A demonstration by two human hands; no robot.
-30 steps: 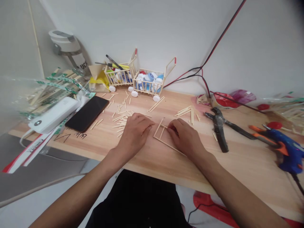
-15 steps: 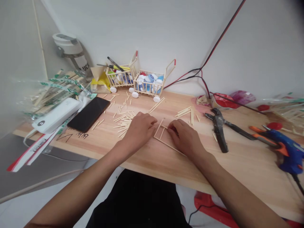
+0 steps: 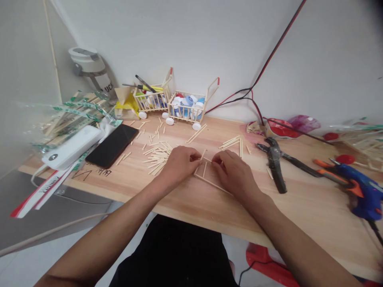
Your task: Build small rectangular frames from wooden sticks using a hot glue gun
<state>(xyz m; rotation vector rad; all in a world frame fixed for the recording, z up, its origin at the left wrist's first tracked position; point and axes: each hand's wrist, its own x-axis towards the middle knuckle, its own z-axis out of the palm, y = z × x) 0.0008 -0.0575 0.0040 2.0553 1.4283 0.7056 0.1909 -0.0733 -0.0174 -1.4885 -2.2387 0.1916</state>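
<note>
A small frame of thin wooden sticks (image 3: 206, 175) lies flat on the wooden table (image 3: 191, 199) between my hands. My left hand (image 3: 179, 163) rests at the frame's left side, fingers curled and pinched on its left stick. My right hand (image 3: 233, 173) sits at the frame's right side, fingertips pressed on the frame's upper right part. A heap of short loose sticks (image 3: 157, 153) lies just left of my left hand. More sticks (image 3: 235, 141) lie behind my right hand.
Two stick-built toy carts (image 3: 188, 105) holding bottle caps stand by the wall. Black phone (image 3: 112, 145) and white power bank (image 3: 73, 147) lie at left, near bagged sticks. Pliers (image 3: 273, 159) and a blue glue gun (image 3: 362, 187) lie at right. Red and black wires (image 3: 254, 89) run up the wall.
My left hand has slid right from the loose sticks to the frame's left side and pinched it. My right hand has stayed on the frame's right part.
</note>
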